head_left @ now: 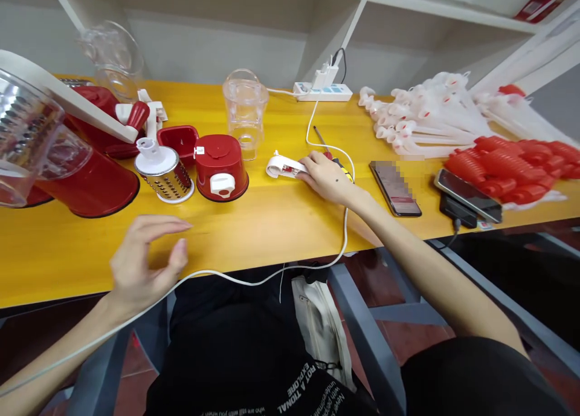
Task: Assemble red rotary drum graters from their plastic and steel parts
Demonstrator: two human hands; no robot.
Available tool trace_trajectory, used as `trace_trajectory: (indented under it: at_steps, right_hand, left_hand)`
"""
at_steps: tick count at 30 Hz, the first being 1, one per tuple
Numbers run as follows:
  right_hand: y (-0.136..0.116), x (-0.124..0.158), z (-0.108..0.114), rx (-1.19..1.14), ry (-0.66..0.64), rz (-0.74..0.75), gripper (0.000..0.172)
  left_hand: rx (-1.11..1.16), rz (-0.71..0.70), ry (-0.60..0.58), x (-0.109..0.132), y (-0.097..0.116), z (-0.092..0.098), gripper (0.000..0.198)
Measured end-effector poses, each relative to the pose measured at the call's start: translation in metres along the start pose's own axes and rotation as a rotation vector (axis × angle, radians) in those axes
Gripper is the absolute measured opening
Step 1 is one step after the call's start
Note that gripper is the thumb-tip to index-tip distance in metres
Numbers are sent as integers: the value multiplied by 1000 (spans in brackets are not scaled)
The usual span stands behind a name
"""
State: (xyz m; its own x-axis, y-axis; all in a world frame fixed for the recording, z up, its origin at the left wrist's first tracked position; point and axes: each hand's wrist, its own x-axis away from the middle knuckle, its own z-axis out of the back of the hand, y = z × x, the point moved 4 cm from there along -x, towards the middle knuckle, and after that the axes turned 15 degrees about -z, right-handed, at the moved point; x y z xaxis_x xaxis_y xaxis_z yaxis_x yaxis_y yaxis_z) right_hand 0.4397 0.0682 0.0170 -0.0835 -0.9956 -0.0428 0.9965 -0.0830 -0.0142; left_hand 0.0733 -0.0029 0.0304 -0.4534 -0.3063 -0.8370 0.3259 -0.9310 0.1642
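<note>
Closest to me, one white cable (pixel 247 283) sags past the edge of the counter (pixel 272 228), and here's my left hand (pixel 140 265), just over the front of it: empty, thumb and fingers curved apart, a gap between them. Out to the right, my right hand (pixel 328 177) has its grip closed on the near end of one white plastic part (pixel 281 165), and this is the relation that counts! The part lies leftward from my right fingertips, long axis running roughly side to side along the counter, rounded end pointing left. My right hand is plainly the nearer; the left is well apart from it, lower and further left.

Now the count, moving outward. One red housing (pixel 220 153) with a white knob, left of the part; one grating drum (pixel 170 180) just beside that. Two phones (pixel 394 180) (pixel 469 195) over on the right, the farther-right one resting on a black block (pixel 453 213). Behind my right hand, one thin screwdriver shaft (pixel 319 136); its handle is partly hidden. One red tray (pixel 179 141), one clear hopper (pixel 244 101) standing mid-counter, one power strip (pixel 344 92) at the back. And far right, two heaps: red ribbed pieces (pixel 502 162) and white tubular pieces (pixel 421 113), too tangled to count!
</note>
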Motion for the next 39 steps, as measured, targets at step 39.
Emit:
trace_trajectory:
  at_steps: [39]
  right_hand:
    - [-82,93,41,-610,325,421,36]
  left_hand:
    - [334,477,-91,1,1,-17,44]
